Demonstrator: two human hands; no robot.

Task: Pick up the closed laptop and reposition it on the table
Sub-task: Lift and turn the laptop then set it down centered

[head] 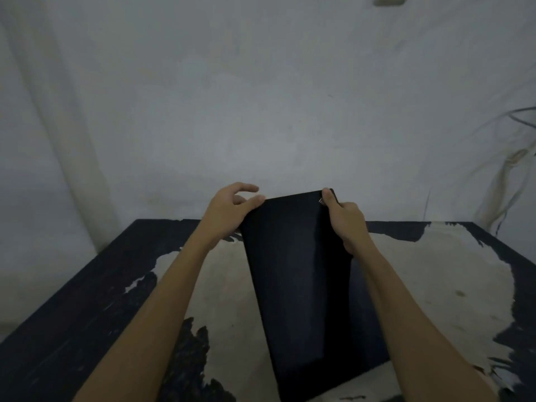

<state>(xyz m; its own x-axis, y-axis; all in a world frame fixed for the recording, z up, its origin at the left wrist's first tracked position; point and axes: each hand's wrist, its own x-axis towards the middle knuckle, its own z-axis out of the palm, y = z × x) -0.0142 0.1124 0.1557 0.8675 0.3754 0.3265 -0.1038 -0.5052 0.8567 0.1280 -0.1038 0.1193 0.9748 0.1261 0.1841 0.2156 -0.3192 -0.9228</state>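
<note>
The closed black laptop is tilted up on its near edge, its lid facing me and its far edge raised above the table. My right hand grips the upper right corner, thumb on the lid next to a small logo. My left hand is at the upper left corner, thumb touching the edge and fingers curled loosely apart behind it. Both bare forearms reach in from below.
The table top is dark with large worn pale patches. A plain grey-white wall stands right behind the table. Loose cables hang at the right against the wall.
</note>
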